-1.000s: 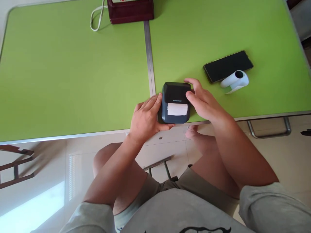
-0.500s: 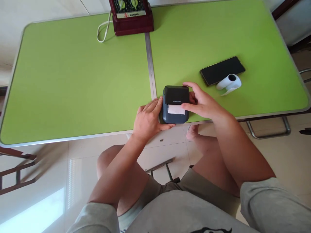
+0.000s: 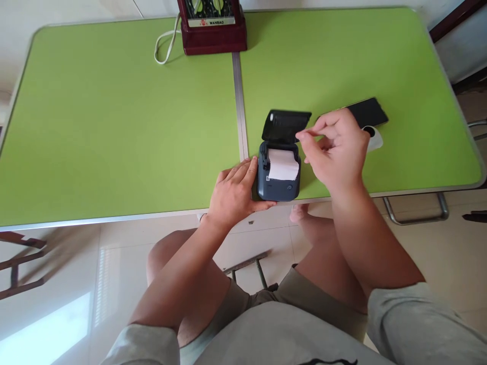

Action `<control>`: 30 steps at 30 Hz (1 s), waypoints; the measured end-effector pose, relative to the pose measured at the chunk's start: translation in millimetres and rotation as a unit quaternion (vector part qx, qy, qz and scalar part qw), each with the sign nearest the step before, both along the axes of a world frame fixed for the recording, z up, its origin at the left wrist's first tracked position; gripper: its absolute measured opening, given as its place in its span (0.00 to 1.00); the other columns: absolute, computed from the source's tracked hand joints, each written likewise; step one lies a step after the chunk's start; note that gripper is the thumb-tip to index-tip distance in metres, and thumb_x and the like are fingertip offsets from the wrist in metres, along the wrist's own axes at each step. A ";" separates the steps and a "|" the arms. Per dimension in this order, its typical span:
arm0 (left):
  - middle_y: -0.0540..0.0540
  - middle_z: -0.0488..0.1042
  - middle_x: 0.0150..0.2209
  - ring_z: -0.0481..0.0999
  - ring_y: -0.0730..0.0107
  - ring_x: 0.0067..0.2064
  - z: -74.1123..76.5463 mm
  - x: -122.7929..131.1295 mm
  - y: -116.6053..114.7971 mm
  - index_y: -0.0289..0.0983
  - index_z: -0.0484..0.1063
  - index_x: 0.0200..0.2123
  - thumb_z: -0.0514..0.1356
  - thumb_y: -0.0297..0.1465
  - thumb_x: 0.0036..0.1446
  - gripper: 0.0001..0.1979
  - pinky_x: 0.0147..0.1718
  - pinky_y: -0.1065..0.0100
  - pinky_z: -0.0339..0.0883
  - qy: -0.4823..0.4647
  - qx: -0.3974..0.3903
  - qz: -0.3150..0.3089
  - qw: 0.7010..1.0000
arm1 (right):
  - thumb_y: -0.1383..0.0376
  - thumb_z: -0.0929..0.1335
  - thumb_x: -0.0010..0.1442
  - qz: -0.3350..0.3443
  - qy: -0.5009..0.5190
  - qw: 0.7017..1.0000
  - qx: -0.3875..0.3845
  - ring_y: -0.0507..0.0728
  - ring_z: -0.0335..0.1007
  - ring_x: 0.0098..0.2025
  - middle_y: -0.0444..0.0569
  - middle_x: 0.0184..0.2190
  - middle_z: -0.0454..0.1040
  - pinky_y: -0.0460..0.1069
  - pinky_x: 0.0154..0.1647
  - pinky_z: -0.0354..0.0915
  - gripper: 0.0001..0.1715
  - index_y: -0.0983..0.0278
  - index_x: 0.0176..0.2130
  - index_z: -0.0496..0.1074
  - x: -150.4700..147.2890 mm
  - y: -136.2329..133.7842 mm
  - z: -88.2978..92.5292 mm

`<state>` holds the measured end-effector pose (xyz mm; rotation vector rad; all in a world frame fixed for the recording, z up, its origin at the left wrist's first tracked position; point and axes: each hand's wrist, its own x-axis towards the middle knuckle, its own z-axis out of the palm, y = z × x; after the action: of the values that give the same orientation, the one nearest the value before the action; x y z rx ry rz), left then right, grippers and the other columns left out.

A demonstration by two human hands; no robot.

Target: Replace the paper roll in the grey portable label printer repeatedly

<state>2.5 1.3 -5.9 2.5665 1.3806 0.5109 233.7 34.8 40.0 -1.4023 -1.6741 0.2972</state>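
A small dark blue-grey label printer (image 3: 279,191) sits at the table's near edge, its black lid (image 3: 285,125) raised. A white paper roll (image 3: 282,165) lies in its bay, the loose end hanging over the front. My left hand (image 3: 234,190) braces the printer, fingers along its left side and thumb across the front. My right hand (image 3: 337,147) is closed in a pinch at the lid's right edge, its fingertips overlapping that edge. Behind this hand, a black phone (image 3: 369,112) and a second white roll (image 3: 375,139) are partly hidden.
The green table (image 3: 125,121) has a metal seam strip (image 3: 238,101) running across its middle. At the back stands a dark red appliance (image 3: 213,39) with a white cord (image 3: 167,48). My legs and a stool (image 3: 247,263) are below the near edge.
The printer's lid has swung up, uncovering the paper roll inside. My right hand has lifted from the printer's right side up beside the lid. My left hand keeps its place on the printer.
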 end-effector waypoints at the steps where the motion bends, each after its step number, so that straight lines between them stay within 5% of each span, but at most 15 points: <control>1: 0.27 0.73 0.67 0.74 0.42 0.68 0.3 -0.3 -0.4 0.24 0.62 0.71 0.54 0.72 0.56 0.61 0.59 0.51 0.70 -0.002 -0.002 0.000 1.000 | 0.56 0.70 0.66 -0.008 -0.039 0.999 0.000 0.53 0.70 0.23 0.42 0.28 0.77 0.53 0.30 0.66 0.07 0.56 0.37 0.72 -0.8 1.6 1.2; 4: 0.27 0.72 0.67 0.73 0.43 0.68 1.5 -0.8 -1.0 0.25 0.62 0.72 0.54 0.71 0.57 0.60 0.61 0.51 0.69 -0.005 -0.015 0.002 1.000 | 0.62 0.70 0.62 -0.018 -0.172 0.984 -0.042 0.54 0.72 0.25 0.42 0.25 0.77 0.53 0.34 0.65 0.06 0.58 0.32 0.73 -5.2 5.1 9.4; 10: 0.27 0.71 0.68 0.73 0.42 0.69 4.4 1.2 -0.1 0.25 0.61 0.72 0.58 0.68 0.57 0.58 0.62 0.50 0.68 -0.004 -0.029 0.002 1.000 | 0.66 0.73 0.58 -0.004 -0.310 0.940 -0.145 0.60 0.77 0.33 0.44 0.34 0.85 0.52 0.34 0.62 0.09 0.56 0.41 0.81 -13.4 4.4 27.4; 20: 0.27 0.69 0.69 0.70 0.40 0.71 5.7 2.6 -2.3 0.27 0.61 0.73 0.67 0.63 0.54 0.58 0.65 0.51 0.65 -0.005 -0.052 0.000 0.999 | 0.65 0.73 0.58 0.037 -0.339 0.912 -0.230 0.63 0.79 0.37 0.45 0.39 0.86 0.53 0.35 0.65 0.18 0.52 0.48 0.82 -13.3 2.6 34.2; 24: 0.26 0.69 0.69 0.69 0.37 0.71 -0.5 0.0 -1.0 0.30 0.55 0.75 0.64 0.66 0.55 0.60 0.68 0.46 0.61 -0.099 -0.099 0.000 0.990 | 0.67 0.74 0.56 0.072 -0.326 0.911 -0.243 0.65 0.81 0.43 0.44 0.44 0.87 0.56 0.39 0.69 0.22 0.51 0.50 0.80 -12.5 7.3 36.7; 27: 0.30 0.68 0.70 0.67 0.36 0.72 2.7 -10.2 2.6 0.37 0.54 0.76 0.57 0.72 0.52 0.61 0.70 0.43 0.59 -0.332 -0.162 0.001 0.929 | 0.67 0.74 0.53 0.084 -0.255 0.929 -0.256 0.63 0.80 0.40 0.44 0.44 0.86 0.56 0.40 0.69 0.23 0.52 0.49 0.80 -6.8 6.5 41.6; 30: 0.43 0.67 0.72 0.62 0.43 0.76 17.6 -23.7 5.7 0.47 0.68 0.67 0.42 0.71 0.62 0.46 0.69 0.47 0.63 -0.602 -0.276 0.024 0.749 | 0.63 0.76 0.47 0.095 -0.081 0.965 -0.232 0.57 0.74 0.33 0.45 0.43 0.85 0.54 0.33 0.65 0.25 0.54 0.47 0.79 6.4 2.8 41.9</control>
<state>-21.2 7.1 11.7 1.1836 0.8436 1.2218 240.1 37.6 82.0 -1.6373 -1.9627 0.7403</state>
